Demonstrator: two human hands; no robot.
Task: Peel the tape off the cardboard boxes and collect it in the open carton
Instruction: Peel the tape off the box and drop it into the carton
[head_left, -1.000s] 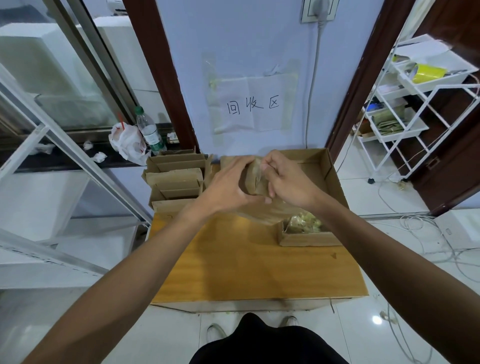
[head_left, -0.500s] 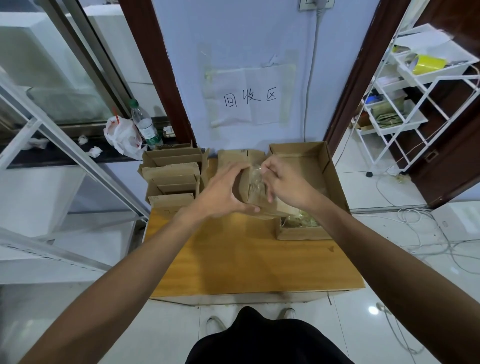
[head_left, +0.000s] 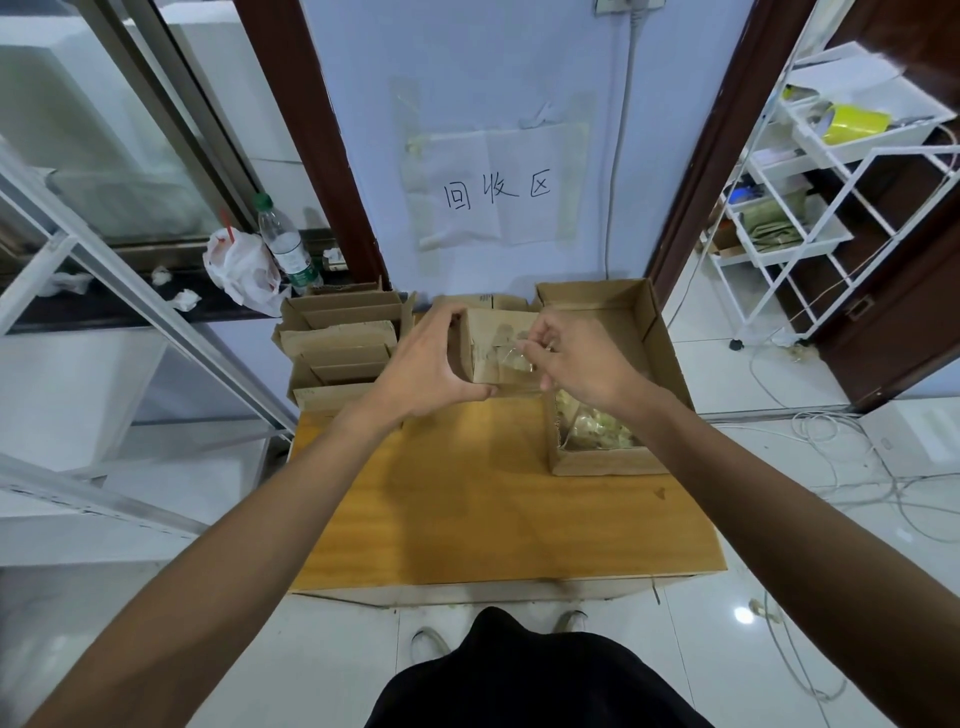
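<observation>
My left hand (head_left: 423, 366) grips a small cardboard box (head_left: 488, 351) above the far side of the wooden table (head_left: 493, 509). My right hand (head_left: 576, 358) pinches a strip of clear tape (head_left: 511, 358) that lifts off the box's face. To the right stands the open carton (head_left: 605, 462), with a heap of crumpled clear tape (head_left: 597, 428) in its near end. A stack of other small cardboard boxes (head_left: 340, 348) sits at the table's far left.
A plastic bottle (head_left: 285, 247) and a white bag (head_left: 239, 267) sit on the ledge at the back left. A white wire shelf (head_left: 810, 197) stands on the right, with cables (head_left: 831, 467) on the floor. A paper sign (head_left: 498, 192) hangs on the wall.
My right hand has shifted to the right, drawing the tape away from the box. The left hand keeps its hold on the box.
</observation>
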